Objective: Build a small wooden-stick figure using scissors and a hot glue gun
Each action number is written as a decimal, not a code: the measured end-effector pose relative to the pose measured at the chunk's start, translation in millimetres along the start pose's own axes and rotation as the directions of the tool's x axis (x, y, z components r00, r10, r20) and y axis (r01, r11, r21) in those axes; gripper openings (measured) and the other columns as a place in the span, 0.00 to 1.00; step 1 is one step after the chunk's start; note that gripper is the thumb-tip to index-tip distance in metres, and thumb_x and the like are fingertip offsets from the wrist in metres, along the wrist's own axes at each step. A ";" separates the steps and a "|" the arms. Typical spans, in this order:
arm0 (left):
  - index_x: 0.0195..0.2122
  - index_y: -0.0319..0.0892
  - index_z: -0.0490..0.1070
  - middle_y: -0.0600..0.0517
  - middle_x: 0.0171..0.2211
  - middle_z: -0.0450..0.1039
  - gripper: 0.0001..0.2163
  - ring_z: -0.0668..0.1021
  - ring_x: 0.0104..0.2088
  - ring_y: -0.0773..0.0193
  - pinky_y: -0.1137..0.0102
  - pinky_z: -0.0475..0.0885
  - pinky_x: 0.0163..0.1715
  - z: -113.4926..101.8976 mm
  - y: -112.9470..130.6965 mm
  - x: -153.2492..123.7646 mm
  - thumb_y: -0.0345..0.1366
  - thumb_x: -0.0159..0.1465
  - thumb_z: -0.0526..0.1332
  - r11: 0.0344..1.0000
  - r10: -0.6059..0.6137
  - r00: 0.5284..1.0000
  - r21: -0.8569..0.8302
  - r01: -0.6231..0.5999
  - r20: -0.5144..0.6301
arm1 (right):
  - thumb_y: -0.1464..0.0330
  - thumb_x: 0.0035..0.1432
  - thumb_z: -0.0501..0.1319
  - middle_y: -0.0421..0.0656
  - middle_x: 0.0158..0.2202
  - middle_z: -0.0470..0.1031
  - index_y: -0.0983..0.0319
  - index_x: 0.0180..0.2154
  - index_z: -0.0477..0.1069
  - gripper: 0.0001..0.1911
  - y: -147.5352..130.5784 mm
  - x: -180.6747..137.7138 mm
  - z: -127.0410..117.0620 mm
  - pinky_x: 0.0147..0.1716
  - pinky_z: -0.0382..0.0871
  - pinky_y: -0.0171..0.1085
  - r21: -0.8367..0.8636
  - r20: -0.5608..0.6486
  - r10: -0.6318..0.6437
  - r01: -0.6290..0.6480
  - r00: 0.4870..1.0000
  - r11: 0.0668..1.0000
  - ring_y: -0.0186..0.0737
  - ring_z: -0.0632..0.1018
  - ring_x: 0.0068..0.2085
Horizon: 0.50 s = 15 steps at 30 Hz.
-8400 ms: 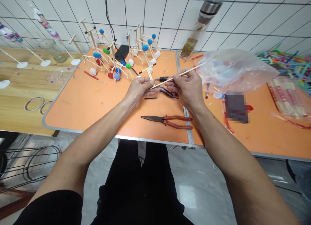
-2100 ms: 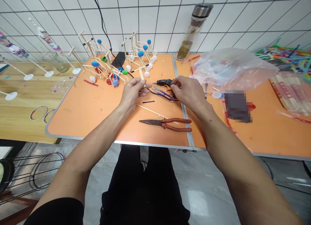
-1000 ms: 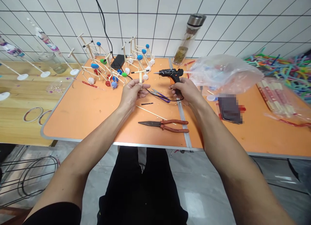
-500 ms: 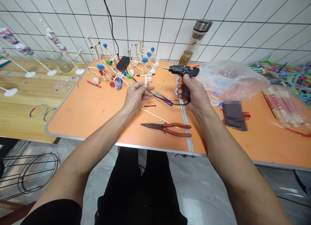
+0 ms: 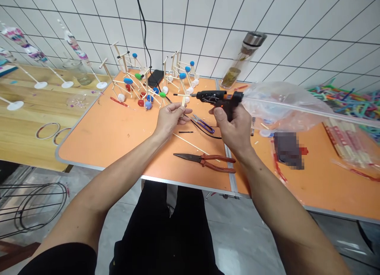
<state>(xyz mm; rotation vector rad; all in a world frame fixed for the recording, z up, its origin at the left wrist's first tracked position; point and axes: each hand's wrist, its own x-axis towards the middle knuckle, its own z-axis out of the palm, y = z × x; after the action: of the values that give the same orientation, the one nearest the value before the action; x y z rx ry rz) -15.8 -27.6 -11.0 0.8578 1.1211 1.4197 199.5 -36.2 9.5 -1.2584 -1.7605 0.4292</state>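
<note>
My left hand point(image 5: 171, 118) pinches a short piece made of wooden sticks point(image 5: 183, 102), upright with a crosspiece at its top. In my right hand point(image 5: 234, 122) is a black glue gun point(image 5: 212, 96), its nozzle pointing left at the top of that piece; whether the tip touches it I cannot tell. A long clear glue stick point(image 5: 285, 105) runs out of the gun's back. Below my hands lie purple-handled scissors point(image 5: 204, 124), a thin stick point(image 5: 191, 143), a small dark strip point(image 5: 186, 132) and red-handled long-nose pliers point(image 5: 204, 162).
Several stick models with coloured round parts point(image 5: 148, 88) stand at the back left. A glass bottle point(image 5: 243, 61), a plastic bag point(image 5: 285, 96), bundled sticks point(image 5: 344, 136) and colourful strips point(image 5: 356, 100) are at the back and right. A black cord point(image 5: 142, 13) hangs along the wall.
My right hand has brought the glue gun left and down, so its nozzle is now at the top of the stick piece. My left hand still holds the piece.
</note>
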 end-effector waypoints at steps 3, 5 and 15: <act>0.44 0.40 0.82 0.45 0.43 0.91 0.05 0.86 0.28 0.69 0.77 0.76 0.29 0.6 -0.5 -1.1 0.35 0.72 0.72 1.000 0.019 1.000 0.016 -0.020 0.008 | 0.41 0.74 0.59 0.49 0.41 0.83 0.55 0.54 0.82 0.29 -3.9 -2.7 1.1 0.45 0.78 0.51 -0.100 0.018 -0.034 0.036 0.999 0.994 0.54 0.81 0.41; 0.44 0.39 0.82 0.45 0.43 0.91 0.04 0.86 0.28 0.69 0.77 0.76 0.29 0.9 -0.8 -1.4 0.35 0.72 0.71 0.999 0.029 0.999 0.020 -0.029 0.014 | 0.43 0.75 0.58 0.49 0.42 0.84 0.56 0.56 0.82 0.28 -6.1 -3.4 1.9 0.46 0.77 0.52 -0.131 0.041 -0.051 0.056 0.998 0.990 0.55 0.82 0.42; 0.43 0.39 0.82 0.45 0.41 0.90 0.03 0.85 0.27 0.70 0.77 0.76 0.28 4.0 -0.3 -2.4 0.32 0.73 0.70 1.000 0.015 1.000 0.010 -0.015 0.024 | 0.45 0.77 0.57 0.52 0.46 0.84 0.58 0.60 0.80 0.28 -2.1 -4.1 4.0 0.47 0.76 0.51 -0.160 0.048 -0.099 0.106 0.994 0.982 0.57 0.84 0.46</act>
<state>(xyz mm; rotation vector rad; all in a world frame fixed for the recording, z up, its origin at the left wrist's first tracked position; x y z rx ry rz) -11.6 -29.3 -9.9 0.8902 1.1061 1.4138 195.4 -39.8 6.9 -1.2717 -1.9160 0.2574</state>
